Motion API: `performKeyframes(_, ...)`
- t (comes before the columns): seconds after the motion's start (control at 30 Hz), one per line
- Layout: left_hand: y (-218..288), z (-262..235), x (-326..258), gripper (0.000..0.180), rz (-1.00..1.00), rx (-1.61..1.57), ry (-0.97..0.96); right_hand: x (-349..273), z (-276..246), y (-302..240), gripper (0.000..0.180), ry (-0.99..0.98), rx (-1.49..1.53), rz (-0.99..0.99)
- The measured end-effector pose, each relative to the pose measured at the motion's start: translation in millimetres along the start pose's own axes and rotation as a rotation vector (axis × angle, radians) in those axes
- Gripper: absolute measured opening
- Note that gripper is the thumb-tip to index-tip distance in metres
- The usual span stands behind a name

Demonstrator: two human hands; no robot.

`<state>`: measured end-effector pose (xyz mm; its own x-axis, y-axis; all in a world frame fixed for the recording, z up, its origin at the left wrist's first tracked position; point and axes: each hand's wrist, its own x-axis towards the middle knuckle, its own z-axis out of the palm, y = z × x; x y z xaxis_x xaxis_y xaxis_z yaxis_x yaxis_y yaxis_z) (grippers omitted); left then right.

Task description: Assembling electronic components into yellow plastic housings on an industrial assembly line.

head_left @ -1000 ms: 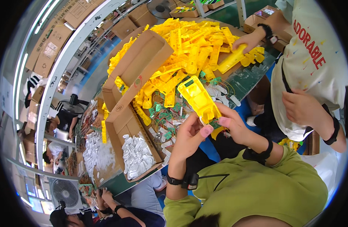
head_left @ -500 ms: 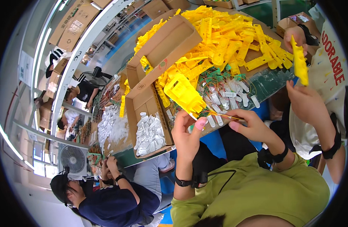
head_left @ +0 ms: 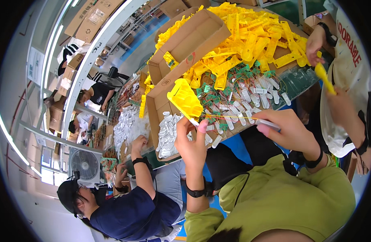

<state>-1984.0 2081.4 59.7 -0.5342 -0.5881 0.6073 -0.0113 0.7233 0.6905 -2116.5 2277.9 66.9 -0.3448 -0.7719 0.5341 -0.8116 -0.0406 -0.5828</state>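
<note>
My left hand (head_left: 190, 142) grips a yellow plastic shell (head_left: 184, 99) by its lower end, thumb and fingers closed, raised above the table edge. In my right hand (head_left: 290, 128), a small white flat piece (head_left: 268, 124) is pinched between thumb and fingers. Thin orange-red wires (head_left: 229, 116) stretch from it toward the shell's lower end; my left fingers hide where they finish. Beyond both hands lie several white oval pieces (head_left: 245, 95) with wires and green circuit boards (head_left: 207, 99).
A large heap of yellow shells (head_left: 250, 36) covers the back. Left of my hands, a cardboard box (head_left: 153, 105) contains white pieces (head_left: 168, 135). A co-worker at right handles a yellow part (head_left: 323, 76); another co-worker in dark blue (head_left: 133, 213) sits at left.
My right hand has moved right and now shows a white piece, with the wires drawn out longer. The yellow shell has shifted left and tilted. The left co-worker's arm has reached onto the table.
</note>
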Motion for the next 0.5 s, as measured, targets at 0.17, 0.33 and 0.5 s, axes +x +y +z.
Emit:
performKeyframes(0.17, -2, -16, -5, 0.032, -0.031, 0.003, 0.051, 19, -10, -25, 0.025, -0.209, 0.804, 0.262)
performKeyframes(0.33, -17, -20, -17, 0.03, -0.186, -0.127, -0.075, 22, 16, -28, 0.024, -0.158, 1.279, 0.139)
performKeyframes(0.5, -34, -25, -47, 0.021, -0.275, -0.468, -0.12, 23, 19, -31, 0.023, -0.224, 0.864, 0.245)
